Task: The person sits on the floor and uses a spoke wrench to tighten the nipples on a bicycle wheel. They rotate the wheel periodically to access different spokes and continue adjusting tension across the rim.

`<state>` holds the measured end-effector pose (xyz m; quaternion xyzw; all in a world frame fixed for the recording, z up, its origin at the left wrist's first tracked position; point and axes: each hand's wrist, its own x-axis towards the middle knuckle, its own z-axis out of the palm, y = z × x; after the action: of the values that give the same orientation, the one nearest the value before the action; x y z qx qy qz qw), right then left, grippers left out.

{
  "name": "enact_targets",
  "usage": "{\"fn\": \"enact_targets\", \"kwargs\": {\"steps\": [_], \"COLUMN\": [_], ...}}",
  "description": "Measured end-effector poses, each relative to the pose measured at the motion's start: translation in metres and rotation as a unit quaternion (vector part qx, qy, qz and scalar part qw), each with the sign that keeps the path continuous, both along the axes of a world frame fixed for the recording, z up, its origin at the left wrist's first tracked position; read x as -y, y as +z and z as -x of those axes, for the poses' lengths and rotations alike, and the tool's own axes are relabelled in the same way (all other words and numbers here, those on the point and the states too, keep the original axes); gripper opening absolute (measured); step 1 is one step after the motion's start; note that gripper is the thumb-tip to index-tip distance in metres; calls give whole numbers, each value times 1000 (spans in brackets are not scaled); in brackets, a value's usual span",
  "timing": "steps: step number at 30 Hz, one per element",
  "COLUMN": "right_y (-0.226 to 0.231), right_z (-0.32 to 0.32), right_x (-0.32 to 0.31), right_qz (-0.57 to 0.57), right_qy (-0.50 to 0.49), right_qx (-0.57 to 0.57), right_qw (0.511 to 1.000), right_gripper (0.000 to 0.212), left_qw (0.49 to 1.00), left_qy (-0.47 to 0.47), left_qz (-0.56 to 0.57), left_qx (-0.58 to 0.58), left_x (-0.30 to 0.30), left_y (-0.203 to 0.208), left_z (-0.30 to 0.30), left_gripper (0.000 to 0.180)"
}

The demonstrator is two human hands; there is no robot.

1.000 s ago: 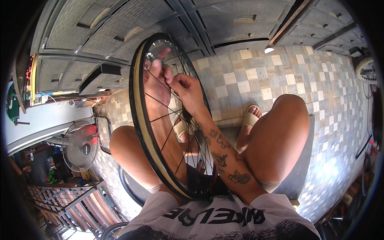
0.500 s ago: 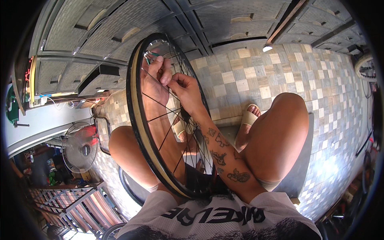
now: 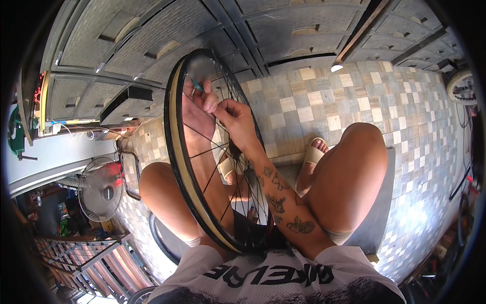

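A spoked bicycle wheel (image 3: 175,137) with a black rim and a cream inner band stands tilted between my knees. My left hand (image 3: 199,114) reaches among the spokes near the far end of the rim. Its fingers are curled round a small teal tool (image 3: 197,86), whose exact kind is hard to make out. Close beside it, my right hand (image 3: 235,120) is closed, thumb and forefinger pinching a thin dark spoke. The two hands nearly touch. The hub (image 3: 234,148) shows partly behind my right forearm.
Grey woven-front drawers (image 3: 167,35) line the far side. A fan (image 3: 103,190) stands at left, above a slatted rack (image 3: 101,263). The floor is checkered tile (image 3: 324,101); a dark mat (image 3: 374,202) lies beneath me. Another wheel (image 3: 461,87) is at far right.
The far end of the wheel has dropped slightly and shifted right. My left fingers have curled differently, and the teal tool has turned with them. My right hand keeps its pinch.
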<state>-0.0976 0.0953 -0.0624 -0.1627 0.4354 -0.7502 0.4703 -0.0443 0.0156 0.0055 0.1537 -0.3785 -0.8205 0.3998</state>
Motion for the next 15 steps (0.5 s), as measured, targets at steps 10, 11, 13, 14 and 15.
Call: {"fn": "enact_targets", "kwargs": {"steps": [10, 11, 13, 14, 15], "right_y": [-1, -1, 0, 0, 0], "right_z": [-2, -2, 1, 1, 1], "right_x": [1, 0, 0, -1, -1], "right_qz": [20, 19, 14, 9, 5], "right_qy": [-15, -13, -8, -1, 6], "right_qx": [-18, -20, -20, -16, -13], "right_qw": [1000, 1000, 1000, 1000, 1000], "right_gripper": [18, 18, 17, 17, 16], "left_qw": [994, 998, 999, 997, 995], "left_qy": [15, 11, 30, 55, 89], "left_qz": [20, -12, -16, -29, -46], "left_qx": [107, 65, -28, -56, -13], "left_x": [2, 0, -5, -8, -8], "left_y": [0, 0, -2, -3, -3], "left_z": [0, 0, 2, 2, 3], "left_gripper": [26, 29, 33, 35, 34]}}
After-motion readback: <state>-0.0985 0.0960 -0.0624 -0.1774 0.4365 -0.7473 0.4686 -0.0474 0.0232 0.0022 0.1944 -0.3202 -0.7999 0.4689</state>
